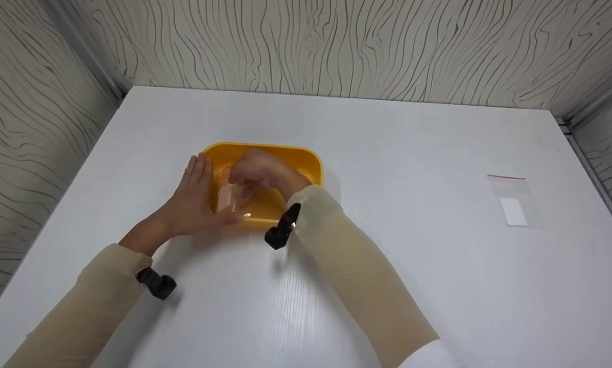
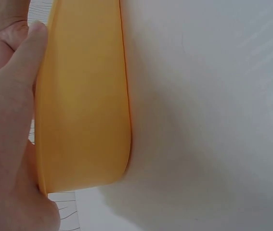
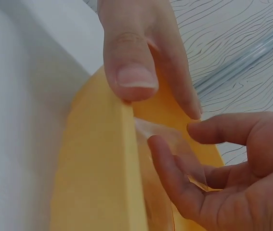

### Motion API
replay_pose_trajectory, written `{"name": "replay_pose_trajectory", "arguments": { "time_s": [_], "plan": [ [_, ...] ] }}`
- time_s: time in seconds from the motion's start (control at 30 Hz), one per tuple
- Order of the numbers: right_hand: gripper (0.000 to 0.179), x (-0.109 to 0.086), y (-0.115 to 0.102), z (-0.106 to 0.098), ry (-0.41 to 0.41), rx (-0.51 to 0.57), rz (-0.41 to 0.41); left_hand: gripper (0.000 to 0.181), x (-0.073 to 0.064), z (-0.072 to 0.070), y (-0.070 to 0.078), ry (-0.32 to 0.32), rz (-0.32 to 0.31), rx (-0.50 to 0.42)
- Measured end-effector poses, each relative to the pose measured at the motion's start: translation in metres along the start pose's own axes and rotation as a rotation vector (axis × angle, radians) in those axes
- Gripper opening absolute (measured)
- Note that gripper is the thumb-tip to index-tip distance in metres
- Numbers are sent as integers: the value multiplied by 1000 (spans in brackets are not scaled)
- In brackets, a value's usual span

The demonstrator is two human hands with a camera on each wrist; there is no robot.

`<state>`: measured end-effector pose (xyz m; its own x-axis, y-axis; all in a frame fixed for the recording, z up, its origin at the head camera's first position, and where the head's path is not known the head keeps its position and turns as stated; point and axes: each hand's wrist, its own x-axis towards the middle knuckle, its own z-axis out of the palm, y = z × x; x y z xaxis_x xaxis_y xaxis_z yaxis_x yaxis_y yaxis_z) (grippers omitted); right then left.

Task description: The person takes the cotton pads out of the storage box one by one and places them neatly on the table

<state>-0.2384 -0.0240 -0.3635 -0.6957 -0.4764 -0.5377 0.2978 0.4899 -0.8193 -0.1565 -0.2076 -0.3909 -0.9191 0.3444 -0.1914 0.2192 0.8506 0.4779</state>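
Note:
A yellow plastic tub (image 1: 311, 161) stands on the white table. My left hand (image 1: 191, 204) holds its near left corner, with the thumb along the near rim and the fingers at the left side. In the left wrist view the same hand (image 2: 6, 130) lies along the rim of the tub (image 2: 85, 96). My right hand (image 1: 260, 171) reaches inside with curled fingers, gripping a clear plastic bag (image 1: 226, 197) that has a pale patch. Up close in the right wrist view, the right hand's fingers (image 3: 170, 178) surround the clear film (image 3: 167, 134) just inside the near wall.
On the right side of the white table (image 1: 413, 255) lies a small zip bag (image 1: 508, 191) with a red top edge and a white card (image 1: 514, 212) inside. Wood-patterned panels (image 1: 336, 46) stand behind the table and at both sides.

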Motion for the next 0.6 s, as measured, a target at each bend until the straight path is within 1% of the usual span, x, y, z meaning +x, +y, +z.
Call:
{"name": "replay_pose_trajectory", "arguments": {
  "time_s": [0.17, 0.2, 0.27, 0.33, 0.43, 0.53, 0.6],
  "plan": [
    [32, 1, 2, 1, 74, 13, -14, 136, 1, 0, 1, 0, -3, 5],
    [31, 1, 2, 2, 86, 13, -12, 137, 1, 1, 0, 2, -1, 8],
    [31, 2, 2, 2, 90, 7, -9, 138, 1, 1, 0, 4, -1, 15],
    [26, 1, 2, 1, 91, -8, -11, 138, 2, 2, 0, 8, 0, 19],
    [23, 0, 1, -1, 72, -14, -12, 138, 2, 2, 0, 13, 6, 22],
    [24, 0, 0, -2, 67, 12, -14, 138, 1, 1, 0, 17, 13, 22],
    [27, 0, 0, -2, 59, 55, -16, 139, 1, 2, 0, 17, 13, 20]
  ]
}}
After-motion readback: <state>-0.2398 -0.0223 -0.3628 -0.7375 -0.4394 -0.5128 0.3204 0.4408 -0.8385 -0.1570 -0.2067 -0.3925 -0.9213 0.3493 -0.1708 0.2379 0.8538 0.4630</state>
